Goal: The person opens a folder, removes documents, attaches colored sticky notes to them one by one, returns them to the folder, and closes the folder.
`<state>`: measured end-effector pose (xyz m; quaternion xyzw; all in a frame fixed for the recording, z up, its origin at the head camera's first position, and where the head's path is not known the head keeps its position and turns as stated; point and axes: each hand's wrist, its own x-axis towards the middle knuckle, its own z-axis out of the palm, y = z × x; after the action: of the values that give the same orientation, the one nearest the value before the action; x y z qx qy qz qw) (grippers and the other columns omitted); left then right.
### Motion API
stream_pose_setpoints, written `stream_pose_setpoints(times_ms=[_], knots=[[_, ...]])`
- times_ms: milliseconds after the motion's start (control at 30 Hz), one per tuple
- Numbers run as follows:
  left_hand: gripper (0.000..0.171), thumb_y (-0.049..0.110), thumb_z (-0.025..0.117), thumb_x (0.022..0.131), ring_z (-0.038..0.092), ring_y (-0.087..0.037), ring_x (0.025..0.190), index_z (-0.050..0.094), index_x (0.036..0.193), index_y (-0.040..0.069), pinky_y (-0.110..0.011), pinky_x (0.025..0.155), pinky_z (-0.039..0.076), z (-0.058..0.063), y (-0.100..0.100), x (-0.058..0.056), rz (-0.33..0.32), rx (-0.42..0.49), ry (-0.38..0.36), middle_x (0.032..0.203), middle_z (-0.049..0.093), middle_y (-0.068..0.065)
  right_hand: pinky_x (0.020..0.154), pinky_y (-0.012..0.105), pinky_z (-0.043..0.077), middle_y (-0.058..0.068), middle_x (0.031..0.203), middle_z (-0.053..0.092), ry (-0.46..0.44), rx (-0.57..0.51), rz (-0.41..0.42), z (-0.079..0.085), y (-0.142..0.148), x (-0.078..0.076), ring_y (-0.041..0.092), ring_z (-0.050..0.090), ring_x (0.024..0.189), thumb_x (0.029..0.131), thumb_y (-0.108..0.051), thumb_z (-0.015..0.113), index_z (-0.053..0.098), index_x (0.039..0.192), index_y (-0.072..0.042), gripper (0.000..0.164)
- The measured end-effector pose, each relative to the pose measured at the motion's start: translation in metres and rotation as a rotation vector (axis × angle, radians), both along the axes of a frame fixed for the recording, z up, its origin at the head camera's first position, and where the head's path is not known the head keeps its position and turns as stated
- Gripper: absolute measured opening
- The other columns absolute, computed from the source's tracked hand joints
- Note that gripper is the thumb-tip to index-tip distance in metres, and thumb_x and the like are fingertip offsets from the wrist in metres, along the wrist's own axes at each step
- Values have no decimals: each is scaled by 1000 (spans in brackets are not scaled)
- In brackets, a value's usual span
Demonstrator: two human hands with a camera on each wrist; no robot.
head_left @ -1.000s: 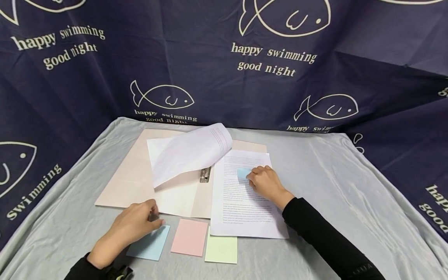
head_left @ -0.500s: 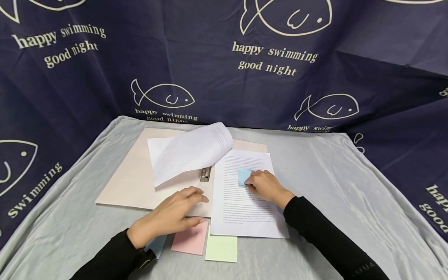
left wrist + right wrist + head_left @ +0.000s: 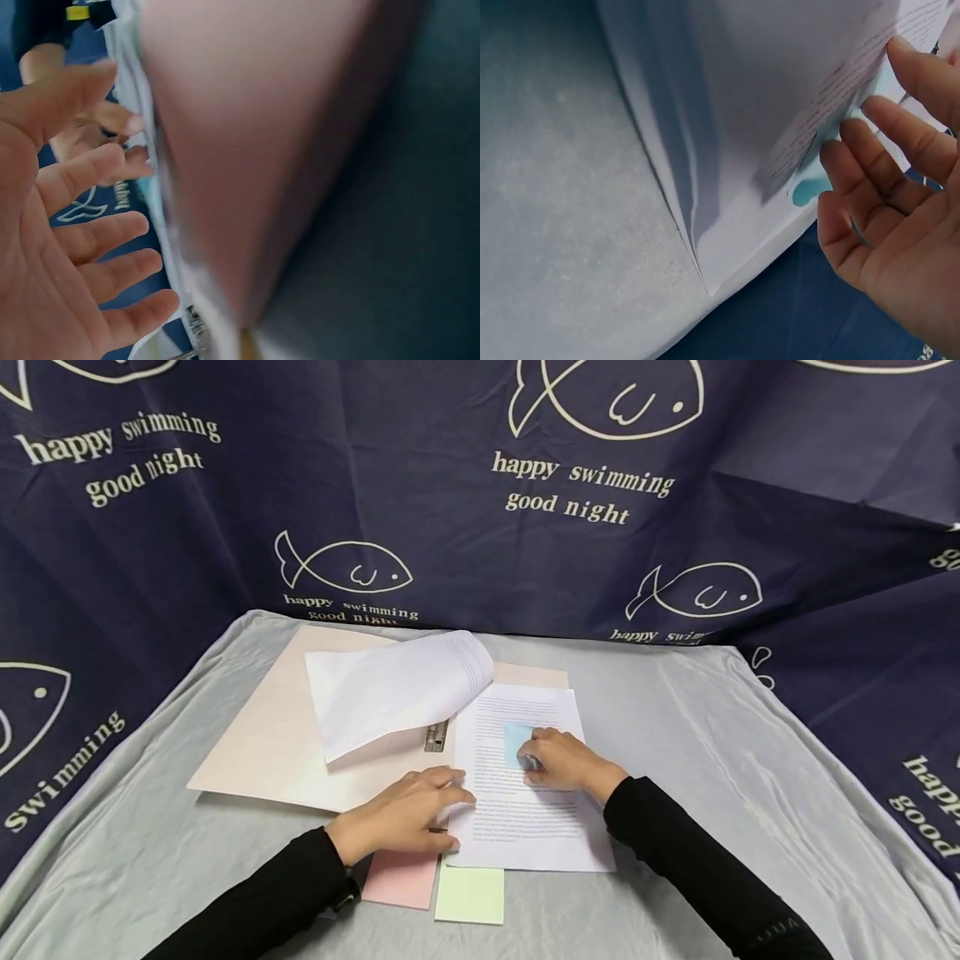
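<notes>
A light-blue sticky note (image 3: pixel 514 745) lies on the printed sheets (image 3: pixel 525 831), in their upper half. My right hand (image 3: pixel 566 762) is over its right part, fingers loosely bent; in the right wrist view the thumb stands apart from the fingers, with nothing pinched. Beside the sheets' left edge my left hand (image 3: pixel 405 814) is spread low, fingertips at the paper's border; whether they press on it I cannot tell. Beneath the sheets is an open pale-pink folder (image 3: pixel 258 752) with a metal clip (image 3: pixel 437 736). Turned-back pages (image 3: pixel 397 689) curl over its left side.
A pink sticky pad (image 3: pixel 400 885) lies near my left wrist. Right of it sits a green pad (image 3: pixel 471 895), its top edge under the sheets. Grey cloth (image 3: pixel 675 727) covers the table; a dark-blue printed curtain (image 3: pixel 450 527) hangs behind.
My left hand has moved right, from above the blue pad to the sheets' left edge; its arm now hides that pad. The right hand has slid slightly down the note, its fingers loosening from it.
</notes>
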<state>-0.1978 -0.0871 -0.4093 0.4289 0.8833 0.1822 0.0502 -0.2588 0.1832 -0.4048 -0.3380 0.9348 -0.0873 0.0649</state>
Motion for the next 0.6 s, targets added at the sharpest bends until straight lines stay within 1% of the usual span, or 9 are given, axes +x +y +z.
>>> stream_pose_setpoints(times_ms=[67,100,167,200,233,300,367,500,600], knots=[[52,37,75,74,36,-34,126,62,120,16,-52,94,35,-4,1,0,5,-28,-46,135,45,-16,78,39,44,7,106,55,-31,0,-12,0,-1,1,22,52,94,80,-19,74,60,120,-3,45],[53,37,75,74,35,-36,127,61,121,17,-53,94,34,-5,1,0,8,-41,-61,136,44,-15,85,45,42,11,118,53,-49,-3,-13,-1,-1,1,26,50,105,81,-18,73,55,127,-2,52],[54,39,75,74,31,-40,129,61,122,18,-55,95,32,-7,1,0,14,-61,-87,138,41,-16,94,54,34,16,139,39,-87,-13,3,-1,-2,1,33,38,124,83,-13,71,43,138,-1,63],[54,39,75,74,30,-41,129,61,123,18,-56,96,31,-7,1,0,15,-69,-94,139,41,-16,97,56,30,16,145,31,-105,-20,21,-1,-4,1,34,30,130,83,-9,70,37,141,-1,67],[55,39,75,74,29,-41,129,61,123,18,-56,96,31,-7,1,0,18,-76,-99,140,40,-16,99,56,27,16,148,25,-123,-21,41,-1,-5,0,34,25,133,83,-6,69,33,143,0,70],[55,39,75,75,28,-41,130,60,124,18,-57,96,30,-6,1,-1,20,-92,-107,141,39,-16,103,53,22,15,151,19,-169,-15,61,0,-8,-2,32,19,136,82,0,67,28,145,-1,74],[56,38,75,75,28,-42,130,60,124,18,-57,96,30,-6,2,-2,18,-103,-120,141,38,-16,106,49,18,13,152,16,-220,5,51,1,-10,-5,30,15,137,83,0,65,25,146,-4,75],[58,37,76,74,28,-43,129,58,126,18,-58,96,30,-3,2,-4,7,-125,-148,141,38,-17,107,48,15,11,153,14,-301,45,-1,2,-12,-10,29,13,138,85,-4,64,24,147,-6,74],[59,36,76,74,27,-42,130,57,127,18,-57,97,29,-1,1,-5,-7,-138,-170,142,37,-16,107,49,15,11,152,15,-323,60,-10,3,-12,-13,29,14,137,85,-6,64,25,147,-4,73]])
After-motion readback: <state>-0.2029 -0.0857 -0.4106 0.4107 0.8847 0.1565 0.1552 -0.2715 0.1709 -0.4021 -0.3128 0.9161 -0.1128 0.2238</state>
